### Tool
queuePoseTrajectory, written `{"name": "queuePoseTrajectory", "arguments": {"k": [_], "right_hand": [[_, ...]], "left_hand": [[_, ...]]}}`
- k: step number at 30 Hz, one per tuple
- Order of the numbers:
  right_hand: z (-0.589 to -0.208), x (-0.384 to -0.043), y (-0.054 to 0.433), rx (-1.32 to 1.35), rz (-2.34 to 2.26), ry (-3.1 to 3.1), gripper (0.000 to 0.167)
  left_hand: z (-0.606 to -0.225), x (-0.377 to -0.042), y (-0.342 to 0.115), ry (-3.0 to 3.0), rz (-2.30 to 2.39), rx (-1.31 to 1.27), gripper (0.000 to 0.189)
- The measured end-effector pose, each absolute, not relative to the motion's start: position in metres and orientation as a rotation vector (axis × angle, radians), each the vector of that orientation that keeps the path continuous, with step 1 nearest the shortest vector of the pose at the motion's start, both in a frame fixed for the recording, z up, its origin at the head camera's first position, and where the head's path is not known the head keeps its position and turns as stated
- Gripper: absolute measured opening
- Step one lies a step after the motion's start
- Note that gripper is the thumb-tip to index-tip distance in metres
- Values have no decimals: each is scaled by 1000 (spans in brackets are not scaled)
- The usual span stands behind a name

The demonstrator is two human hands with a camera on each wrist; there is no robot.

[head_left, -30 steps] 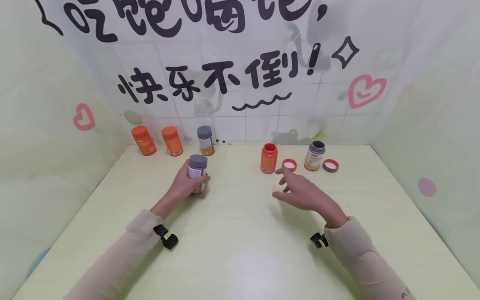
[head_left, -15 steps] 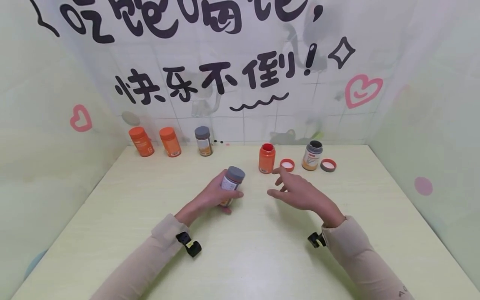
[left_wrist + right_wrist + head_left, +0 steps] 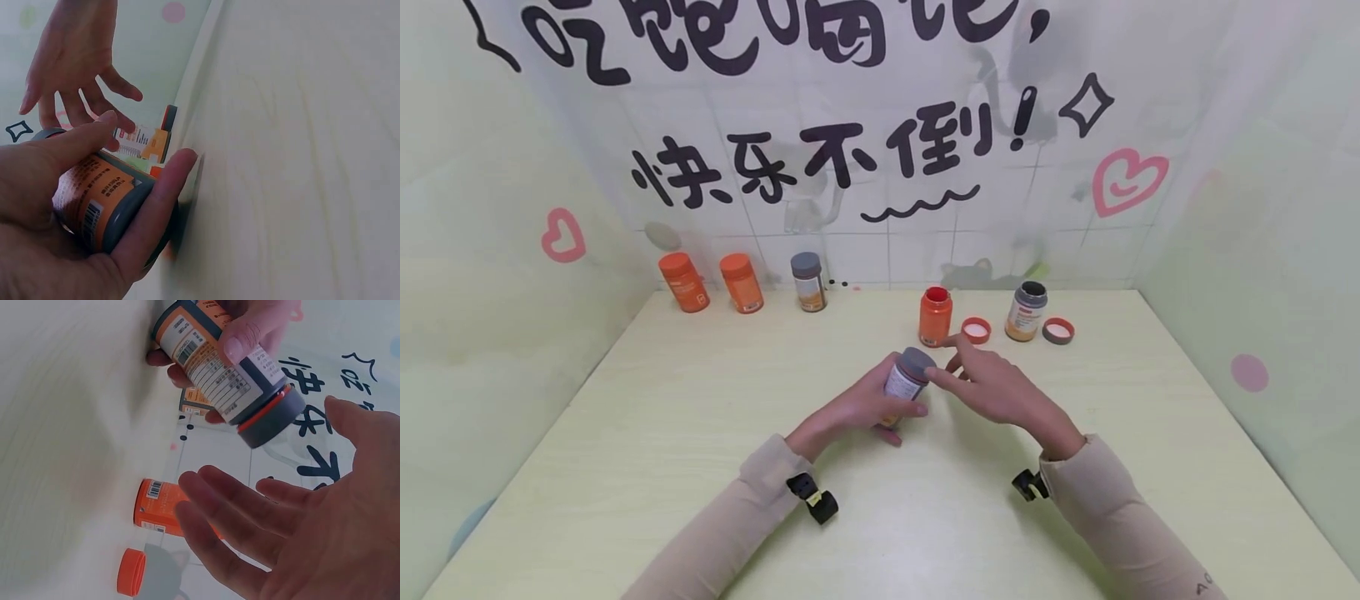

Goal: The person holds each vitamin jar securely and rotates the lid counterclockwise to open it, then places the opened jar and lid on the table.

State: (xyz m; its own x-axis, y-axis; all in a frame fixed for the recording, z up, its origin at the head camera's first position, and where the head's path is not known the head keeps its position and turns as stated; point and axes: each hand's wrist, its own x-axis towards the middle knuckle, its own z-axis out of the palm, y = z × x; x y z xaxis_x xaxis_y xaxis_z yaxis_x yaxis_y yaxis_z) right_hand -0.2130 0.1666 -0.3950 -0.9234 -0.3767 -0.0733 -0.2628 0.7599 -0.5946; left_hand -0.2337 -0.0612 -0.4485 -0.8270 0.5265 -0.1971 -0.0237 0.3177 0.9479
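My left hand (image 3: 868, 400) grips a grey-capped bottle (image 3: 905, 383) round its body, tilted to the right over the table. In the right wrist view its grey cap (image 3: 272, 417) is on, with a red ring below it and a white printed label. My right hand (image 3: 996, 383) is beside the cap, its fingers spread and relaxed. The right wrist view shows a gap between those fingers and the cap, with nothing in the palm. Behind the right hand stand an uncapped orange bottle (image 3: 935, 321) and an orange cap (image 3: 976, 330) lying inside up.
An uncapped grey-necked bottle (image 3: 1026, 314) stands at the back right, its grey cap (image 3: 1058, 331) beside it. Along the back left are two capped orange bottles (image 3: 685, 285) and another grey-capped bottle (image 3: 808, 285). A printed wall sheet (image 3: 850, 200) closes off the table's back.
My left hand has carried the grey-capped bottle from the left to the middle, tilting it towards the right hand. The right hand has stayed nearly in place.
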Motion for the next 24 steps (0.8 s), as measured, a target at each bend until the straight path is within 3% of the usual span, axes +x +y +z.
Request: {"name": "queuePoseTrajectory", "arguments": {"k": [6,17,24], "right_hand": [[-397,-209,161,-485,-838,2845,77],[-404,-212,157,-387,-683,2965,55],[-406,-208,151,-224,-593,2966,65]], "left_hand": [[-447,-225,-49,2126,1427,506,63],[-447,-215,-38,2206,1351,656,69],[-447,-214,-38,2248,1324,666,68]]}}
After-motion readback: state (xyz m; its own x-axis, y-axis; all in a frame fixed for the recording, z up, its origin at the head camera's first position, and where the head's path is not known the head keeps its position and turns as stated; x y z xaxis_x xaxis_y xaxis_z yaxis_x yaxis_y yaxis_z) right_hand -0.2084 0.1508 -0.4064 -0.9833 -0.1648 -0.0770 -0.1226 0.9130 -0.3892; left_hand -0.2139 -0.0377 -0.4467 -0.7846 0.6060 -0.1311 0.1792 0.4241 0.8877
